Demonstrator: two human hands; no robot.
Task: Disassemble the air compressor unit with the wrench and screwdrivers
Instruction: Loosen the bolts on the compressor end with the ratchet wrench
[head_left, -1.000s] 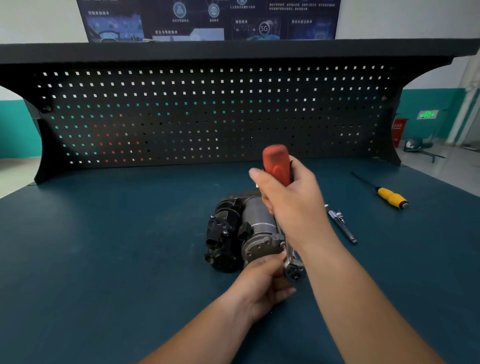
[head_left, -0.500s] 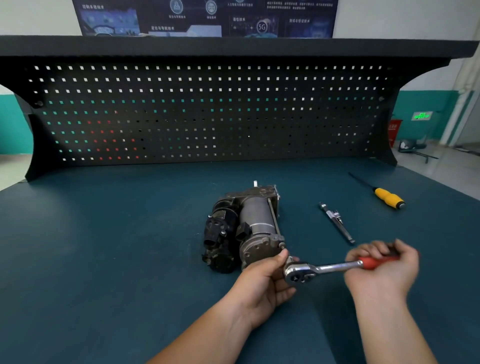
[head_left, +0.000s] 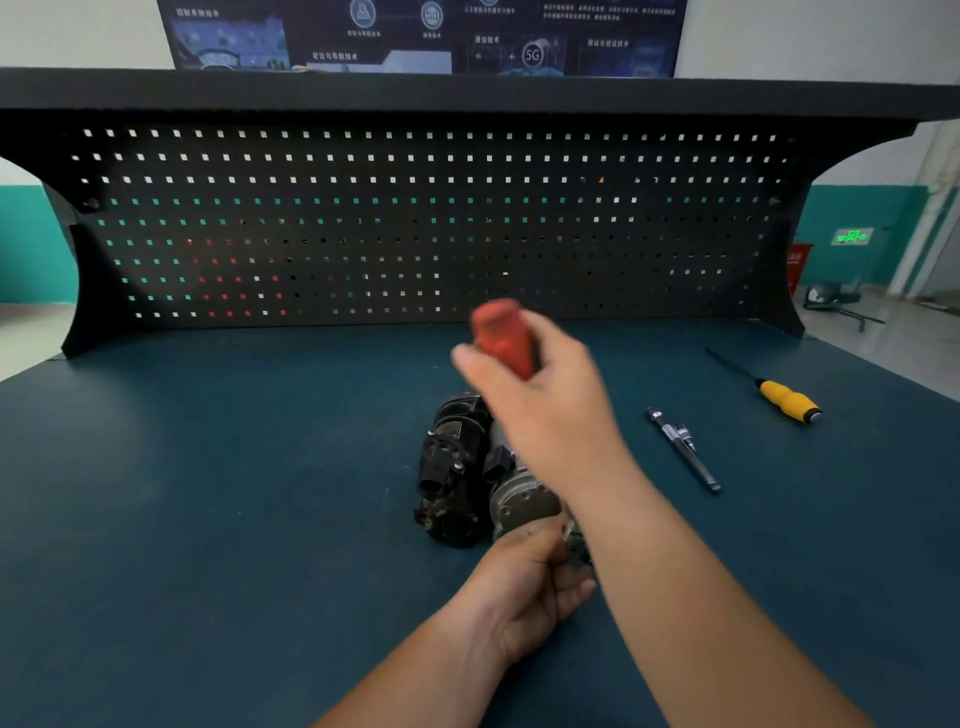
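The air compressor unit (head_left: 457, 478), black and grey metal, lies in the middle of the blue bench. My right hand (head_left: 540, 400) grips the red handle (head_left: 501, 335) of the ratchet wrench, raised above the unit and blurred. The wrench's head (head_left: 576, 551) sits at the unit's near end, mostly hidden by my forearm. My left hand (head_left: 524, 587) curls its fingers around the wrench head against the unit's grey end cap.
A yellow-handled screwdriver (head_left: 784, 397) lies at the right back of the bench. A slim metal tool (head_left: 683, 449) lies between it and the unit. A black pegboard (head_left: 415, 223) closes off the rear.
The wrench handle swung from upright down to the right, then back up over the unit. My left hand stayed at the wrench head.
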